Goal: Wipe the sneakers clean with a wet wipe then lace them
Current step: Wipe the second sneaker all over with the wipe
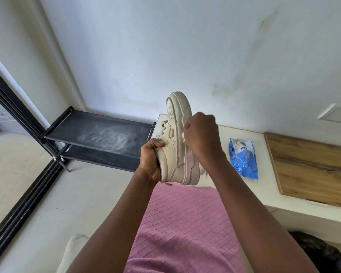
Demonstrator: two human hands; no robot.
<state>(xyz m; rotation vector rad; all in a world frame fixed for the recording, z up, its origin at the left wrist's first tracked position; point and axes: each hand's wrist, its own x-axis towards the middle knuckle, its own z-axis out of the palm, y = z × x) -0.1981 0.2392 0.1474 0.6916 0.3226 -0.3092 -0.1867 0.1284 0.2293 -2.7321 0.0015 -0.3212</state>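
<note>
Sneaker (175, 146): held up in mid-air at the centre of the head view, toe at 12 o'clock, heel at 6 o'clock, sole edge facing 3 o'clock.
Left hand (151, 162): at 8 o'clock of the sneaker; fingers curl round the heel and collar and grip it.
Right hand (202, 136): at 3 o'clock of the sneaker, fingers curled tight and pressed to the sole's side wall.
Wet wipe (183, 139): only a white scrap shows, pinched between the right fingers and the sole.
Sneaker surface: cream upper with visible stitching, pale pink panel near the heel, thick off-white sole, cream lace crossing the eyelets.
Wipes pack (243, 158): blue, lying flat on the white ledge (268, 186), at 4 o'clock of the right hand, well apart.
Surroundings: black shoe rack (98, 133) at 9 o'clock; wooden board (313, 170) at 3 o'clock; pink garment (185, 223) at 6 o'clock.
</note>
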